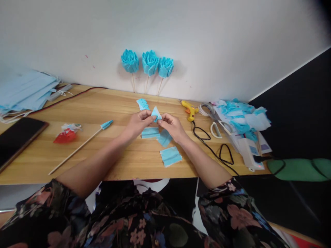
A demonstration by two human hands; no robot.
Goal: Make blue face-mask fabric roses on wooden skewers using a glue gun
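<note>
A small piece of blue and white mask fabric point(156, 112), folded to a point, is pinched between my two hands above the table. My left hand point(141, 121) grips its left side with thumb and fingers. On its right side my right hand point(172, 126) holds it the same way. Below lie flat cut blue pieces: a rectangle point(150, 133), a second piece point(164, 138) partly behind my right hand, and another rectangle point(171, 156) nearer me. Just beyond my left hand rests a pleated blue piece point(143, 104).
Three blue fabric flowers point(150, 63) on sticks lean against the wall. A stick with a blue tip point(77, 148), a red packet point(65, 134), a phone point(19, 139) and stacked masks point(28, 90) are left. Right are a yellow glue gun point(190, 110), scissors point(216, 130) and fabric scraps point(241, 115).
</note>
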